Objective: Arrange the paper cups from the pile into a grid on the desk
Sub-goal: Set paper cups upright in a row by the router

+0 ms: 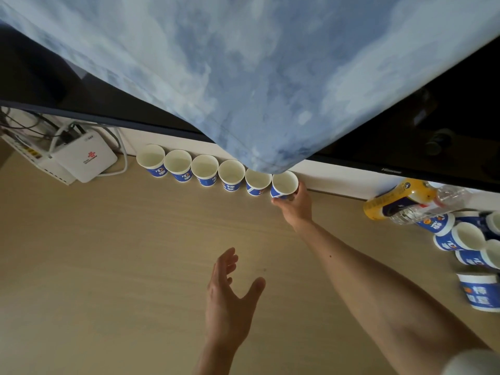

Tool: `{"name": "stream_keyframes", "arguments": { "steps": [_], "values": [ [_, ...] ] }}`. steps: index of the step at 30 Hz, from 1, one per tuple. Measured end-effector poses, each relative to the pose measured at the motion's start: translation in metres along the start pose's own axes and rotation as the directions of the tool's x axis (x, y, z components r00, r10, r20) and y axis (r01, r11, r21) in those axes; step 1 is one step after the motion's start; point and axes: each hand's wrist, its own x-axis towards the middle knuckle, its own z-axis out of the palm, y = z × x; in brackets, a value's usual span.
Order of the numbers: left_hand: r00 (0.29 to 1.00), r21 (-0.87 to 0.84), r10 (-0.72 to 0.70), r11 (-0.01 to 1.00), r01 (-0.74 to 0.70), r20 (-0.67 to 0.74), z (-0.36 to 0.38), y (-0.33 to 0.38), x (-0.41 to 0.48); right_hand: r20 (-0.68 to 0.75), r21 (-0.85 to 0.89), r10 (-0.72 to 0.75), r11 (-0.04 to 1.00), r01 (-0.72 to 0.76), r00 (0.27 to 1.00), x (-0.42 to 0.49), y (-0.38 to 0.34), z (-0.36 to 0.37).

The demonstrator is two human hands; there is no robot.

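Cup 6 (284, 184) at the right end of a 6-cup row (205, 171), back edge of the table (108, 266).

Risks, as I read them: the cloth (243, 77) draped over the TV (433, 117) hangs its corner right over cups 5 and 6, so lifting out could snag it and drag cups. The row is packed rim to rim, so a sideways nudge on release likely shifts cup 5 and beyond. Right hand (296, 205) grip is clamped round cup 6's base; can't tell if it's seated flat yet. Left hand (230, 290) grip is apart, empty, hovering over the mid table. Around: the pile (470, 239) lies on its side at the far right, well apart from the row, with 2 bottles (392, 204) on their sides touching it; both look prone to roll. Router (84, 161) plus cables sit just left of cup 1, capping the row on that side.
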Motion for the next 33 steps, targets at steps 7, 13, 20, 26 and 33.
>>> {"name": "stream_keyframes", "arguments": {
  "steps": [7, 13, 20, 26, 33],
  "values": [
    [0.996, 0.023, 0.047, 0.999, -0.049, 0.071, 0.012, 0.012, -0.014, -0.017, 0.01, 0.094, 0.996, -0.094, 0.995, -0.067, 0.041, -0.051],
    [0.966, 0.013, 0.094, 0.995, -0.101, 0.241, 0.055, 0.038, -0.048, -0.113, 0.049, 0.113, 0.993, -0.108, 0.987, -0.158, 0.105, -0.151],
    [0.911, 0.005, 0.136, 0.989, -0.15, 0.388, 0.128, 0.07, -0.116, -0.332, 0.037, 0.082, 0.997, -0.074, 0.94, -0.212, 0.137, -0.284],
    [0.856, 0.034, 0.15, 0.981, -0.191, 0.495, 0.182, 0.079, -0.176, -0.422, -0.121, 0.048, 0.987, -0.109, 0.905, -0.233, 0.169, -0.387],
    [0.832, 0.084, 0.138, 0.973, -0.215, 0.537, 0.219, 0.084, -0.212, -0.236, -0.632, 0.239, 0.699, -0.335, 0.942, -0.286, 0.231, -0.493]
  ]
}}
